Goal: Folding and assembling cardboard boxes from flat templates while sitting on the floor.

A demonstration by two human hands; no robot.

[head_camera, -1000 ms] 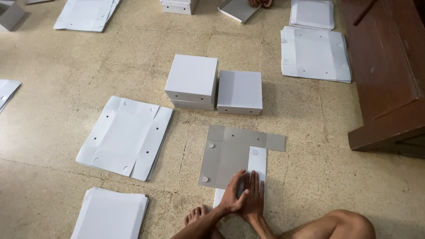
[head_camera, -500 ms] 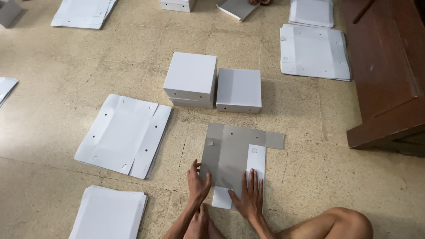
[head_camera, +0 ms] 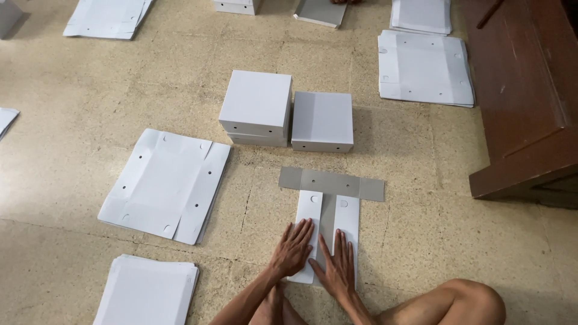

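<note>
A: Where's the cardboard blank [head_camera: 330, 212]?

B: Flat on the tiled floor [head_camera: 421, 241], just in front of the two-box stack [head_camera: 257, 107] and the single grey box [head_camera: 323, 120]. Both side flaps are folded in over its middle, grey cross strip at the far end.

A: Hands?

B: Left hand [head_camera: 293, 248] on the left flap, right hand [head_camera: 337, 268] on the right flap — palms down, fingers spread, gripping nothing. Looks like flat pressure to keep the flaps down along their creases.

A: Supply?

B: Unfolded sheets [head_camera: 165, 183] left of the blank, another pile [head_camera: 147, 290] nearer the person — likely within reach on purpose. More sheets [head_camera: 424, 66] beyond it to the right, beside a wooden bench [head_camera: 524, 102].
</note>
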